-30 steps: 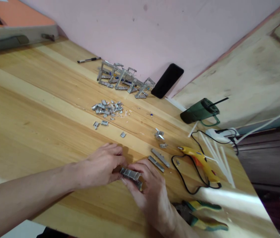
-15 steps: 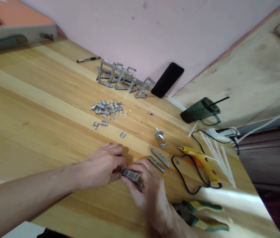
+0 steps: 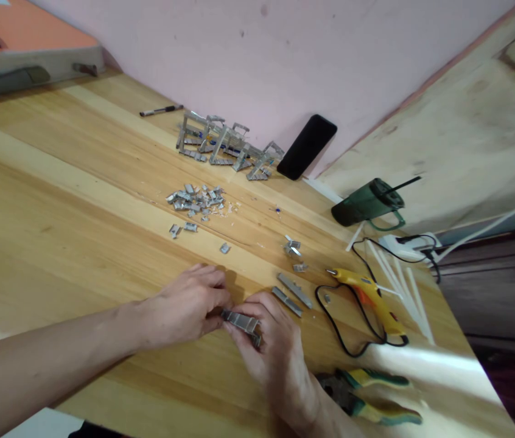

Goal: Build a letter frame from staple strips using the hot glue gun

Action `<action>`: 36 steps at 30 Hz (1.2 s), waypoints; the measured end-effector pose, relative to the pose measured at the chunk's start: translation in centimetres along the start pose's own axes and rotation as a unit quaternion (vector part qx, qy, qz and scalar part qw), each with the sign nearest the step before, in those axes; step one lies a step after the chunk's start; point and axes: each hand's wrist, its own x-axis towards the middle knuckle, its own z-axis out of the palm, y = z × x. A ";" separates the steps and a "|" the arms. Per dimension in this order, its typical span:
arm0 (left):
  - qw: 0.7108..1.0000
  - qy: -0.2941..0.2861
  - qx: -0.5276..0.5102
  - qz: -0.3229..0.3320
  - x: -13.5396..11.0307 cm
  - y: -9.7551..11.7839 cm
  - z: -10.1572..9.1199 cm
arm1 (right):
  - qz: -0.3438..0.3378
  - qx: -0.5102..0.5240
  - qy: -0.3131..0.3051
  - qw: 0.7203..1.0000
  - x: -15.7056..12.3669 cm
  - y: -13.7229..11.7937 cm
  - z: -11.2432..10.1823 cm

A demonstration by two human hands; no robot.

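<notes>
A short strip of silvery-grey metal segments (image 3: 243, 322) is gripped between my two hands above the wooden table. My left hand (image 3: 193, 301) pinches its left end, the fingertips partly hidden behind the thumb. Wrapped around the other end is my right hand (image 3: 271, 337), thumb below and fingers above. Just beyond the right hand lie two long grey metal strips (image 3: 294, 291). A small metal piece (image 3: 225, 247) rests ahead of the left hand, and farther off is a heap of similar cut pieces (image 3: 196, 199).
Several metal frames (image 3: 225, 146) stand by the wall, near a leaning black phone (image 3: 307, 148) and a pen (image 3: 161, 111). On the right are a green mug (image 3: 360, 204), a yellow glue gun (image 3: 371, 298) with looping cable, white glue sticks (image 3: 403, 298), a power strip (image 3: 410, 246) and pliers (image 3: 371, 395).
Both hands keep their hold on the metal strip with hardly any movement. The whole view has shifted very slightly.
</notes>
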 end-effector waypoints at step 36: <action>1.000 0.012 0.015 0.008 0.0 -0.2 0.2 | -0.003 0.000 -0.007 1.000 0.2 -0.2 -0.1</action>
